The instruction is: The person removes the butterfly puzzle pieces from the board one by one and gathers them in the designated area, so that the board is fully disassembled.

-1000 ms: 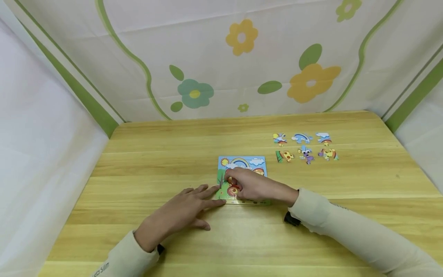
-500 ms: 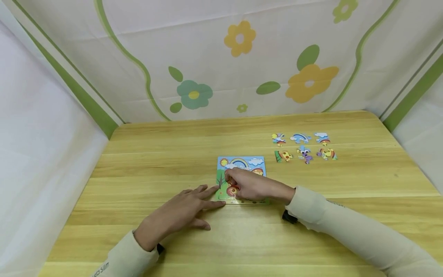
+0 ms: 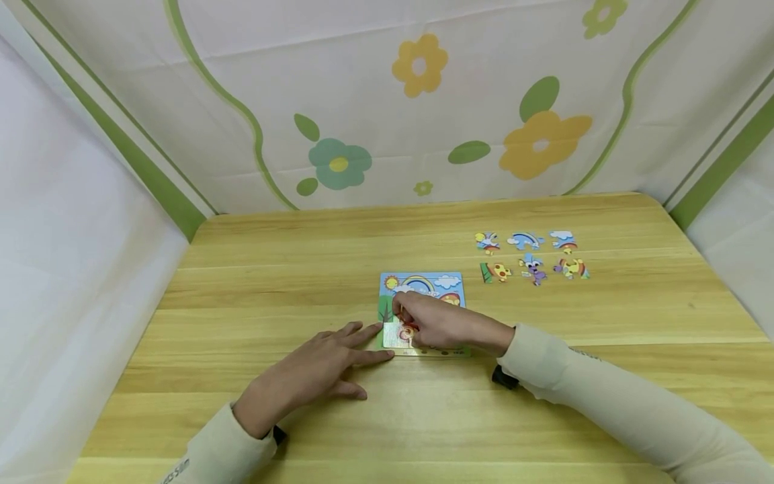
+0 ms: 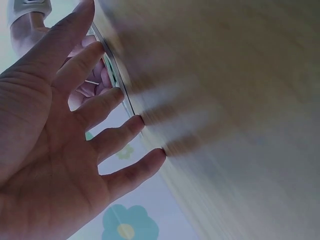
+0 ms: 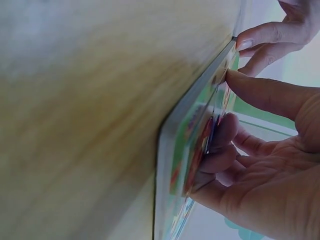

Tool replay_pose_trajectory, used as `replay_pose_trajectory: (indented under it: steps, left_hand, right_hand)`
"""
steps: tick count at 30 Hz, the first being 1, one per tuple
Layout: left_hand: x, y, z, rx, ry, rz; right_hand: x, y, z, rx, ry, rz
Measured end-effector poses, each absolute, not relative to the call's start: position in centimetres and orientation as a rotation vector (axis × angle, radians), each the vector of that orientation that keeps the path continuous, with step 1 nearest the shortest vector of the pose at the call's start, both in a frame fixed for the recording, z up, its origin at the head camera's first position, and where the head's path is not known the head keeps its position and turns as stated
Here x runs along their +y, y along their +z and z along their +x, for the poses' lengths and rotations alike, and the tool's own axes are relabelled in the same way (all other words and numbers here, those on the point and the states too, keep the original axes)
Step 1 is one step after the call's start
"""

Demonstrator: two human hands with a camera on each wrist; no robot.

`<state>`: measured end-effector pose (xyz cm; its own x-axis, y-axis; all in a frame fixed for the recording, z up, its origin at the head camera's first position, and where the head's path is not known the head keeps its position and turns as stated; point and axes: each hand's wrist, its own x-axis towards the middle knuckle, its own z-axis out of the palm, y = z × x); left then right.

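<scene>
A small jigsaw puzzle board (image 3: 444, 353), printed with a sun, rainbow and cloud, lies flat on the table. My left hand (image 3: 326, 359) is spread beside it, fingertips at its lower left edge. Over the board's middle, my right hand (image 3: 444, 325) pinches a puzzle piece (image 3: 393, 334) at the lower left with thumb and curled fingers. Light glares off this piece, and the hand covers part of it. From the right wrist view, the thumb (image 5: 265, 92) touches the picture surface near the board's edge, while the other fingers bend against it farther along.
Several loose puzzle pieces, including a rainbow piece (image 3: 526, 241) and a purple one (image 3: 533, 270), lie in two rows at the back right of the wooden table (image 3: 260, 269). A flower-printed cloth (image 3: 375, 101) hangs behind the table.
The lower left puzzle piece under my right hand has turned from green to pale with glare, as if tilted. Both hands hold nearly the same places.
</scene>
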<state>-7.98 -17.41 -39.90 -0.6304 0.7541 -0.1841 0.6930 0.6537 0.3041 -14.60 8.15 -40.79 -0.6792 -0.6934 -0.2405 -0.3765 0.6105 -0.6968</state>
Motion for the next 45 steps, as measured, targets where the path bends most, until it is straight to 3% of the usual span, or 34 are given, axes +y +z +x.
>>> replay_pose_trajectory:
  steps: [45]
  left_hand:
    - [-17.46, -40.08, -7.97, 2.556, 0.336, 1.112]
  right_hand:
    - [7.75, -41.3, -14.57, 2.481, -0.808, -0.882]
